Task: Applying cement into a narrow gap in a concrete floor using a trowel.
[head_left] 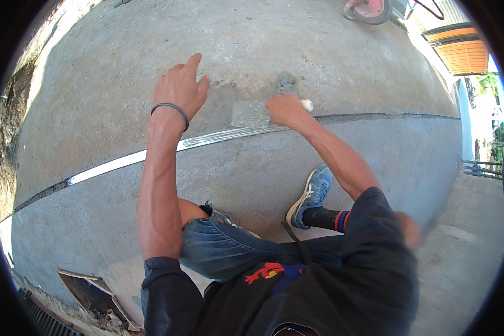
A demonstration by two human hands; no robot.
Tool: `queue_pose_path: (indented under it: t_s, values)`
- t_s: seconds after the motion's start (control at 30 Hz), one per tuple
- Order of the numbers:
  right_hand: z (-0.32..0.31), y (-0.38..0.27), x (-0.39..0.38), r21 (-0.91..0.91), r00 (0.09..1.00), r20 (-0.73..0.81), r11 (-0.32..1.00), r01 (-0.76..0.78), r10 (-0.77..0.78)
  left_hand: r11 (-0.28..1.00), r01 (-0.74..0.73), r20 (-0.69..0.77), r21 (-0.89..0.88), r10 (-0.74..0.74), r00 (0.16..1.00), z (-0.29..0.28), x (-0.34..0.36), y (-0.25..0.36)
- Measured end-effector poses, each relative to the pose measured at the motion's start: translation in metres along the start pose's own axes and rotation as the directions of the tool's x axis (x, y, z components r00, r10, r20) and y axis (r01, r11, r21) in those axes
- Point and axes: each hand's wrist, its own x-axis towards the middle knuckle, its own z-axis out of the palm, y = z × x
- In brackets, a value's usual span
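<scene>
My right hand (285,110) is wrapped round the handle of a trowel, whose pale handle end shows past my fist. The trowel's flat, mortar-smeared blade (247,114) points left and lies just over the far side of a long metal strip (109,167). That strip runs along the seam between two concrete surfaces, and grey smears cover its middle part. A small heap of wet mortar (286,83) sits just beyond my right fist. My left hand (180,88), with a dark band at its wrist, hovers empty past the strip, thumb and index finger stretched apart.
Toward the far right stands a wheel with a red hub (369,9). An orange slatted panel (462,55) is at the right edge. A wood-framed opening (92,290) lies at the lower left. My blue shoe (313,193) rests on the near concrete.
</scene>
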Motion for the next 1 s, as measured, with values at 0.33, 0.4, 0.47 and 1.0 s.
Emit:
queue_pose_path:
  t_s: [0.33,0.4,0.47,1.0]
  values:
    - [0.092,0.125,-0.087,0.289,0.826,-0.150,0.823,-0.490,0.544,0.999,-0.032,0.073,-0.007,0.032,0.997,0.000,0.004,0.022]
    - [0.113,0.121,-0.073,0.350,0.805,-0.151,0.792,-0.500,0.574,1.000,-0.017,0.108,-0.005,0.018,0.994,-0.001,0.001,0.022]
    - [0.130,0.111,-0.053,0.334,0.810,-0.283,0.845,-0.418,0.513,1.000,-0.009,0.086,-0.001,0.009,0.996,-0.003,0.001,0.019]
    - [0.123,0.024,-0.022,0.458,0.882,-0.437,0.887,0.050,0.176,0.999,-0.025,0.053,0.029,0.024,0.998,0.003,0.001,0.011]
